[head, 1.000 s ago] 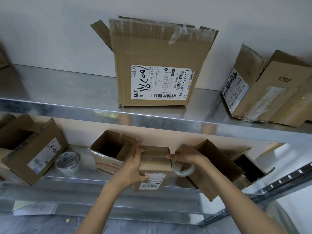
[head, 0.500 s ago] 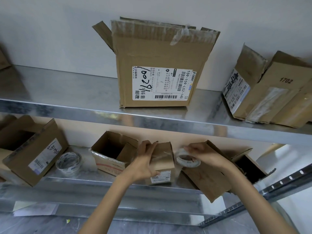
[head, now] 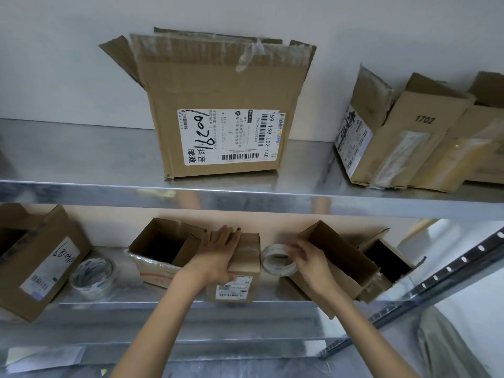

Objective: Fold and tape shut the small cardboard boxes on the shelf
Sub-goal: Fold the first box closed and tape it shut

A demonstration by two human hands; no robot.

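Your left hand [head: 218,252] lay flat, fingers straight, pressing the top of the small box [head: 245,259], which stood just left of the tape roll [head: 278,269] your right hand [head: 309,259] pinched.

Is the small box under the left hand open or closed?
Closed. The box has its top flaps folded flat, and the left hand presses on them. The right hand holds the tape roll beside it.

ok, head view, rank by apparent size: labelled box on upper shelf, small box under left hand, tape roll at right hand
1. labelled box
2. small box
3. tape roll
Gaps are clear; no near ties.
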